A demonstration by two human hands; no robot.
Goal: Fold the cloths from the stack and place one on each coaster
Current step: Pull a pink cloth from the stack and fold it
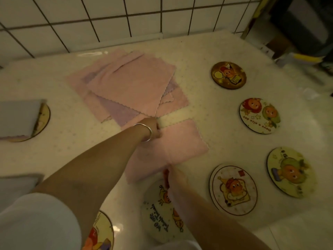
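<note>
- Nearest me, my right hand (173,177) pinches the near edge of the pink cloth (173,147), thumb and fingers closed on the fabric; it is blurred, so I cannot tell more of the hold.
- Farther out, my left hand (153,129), a bangle (146,132) at the wrist, rests on the cloth's far left corner; I cannot tell whether those fingers pinch or only press.
- That cloth lies on the counter (207,109), just in front of the stack (129,87), with a crease down its middle.
- By my judgement I am mid-fold: next comes bringing one half over the other, edges matched.
- Bare coasters wait to my right, one (233,189) closest; a coaster at far left (42,120) already carries a folded cloth (18,118).
</note>
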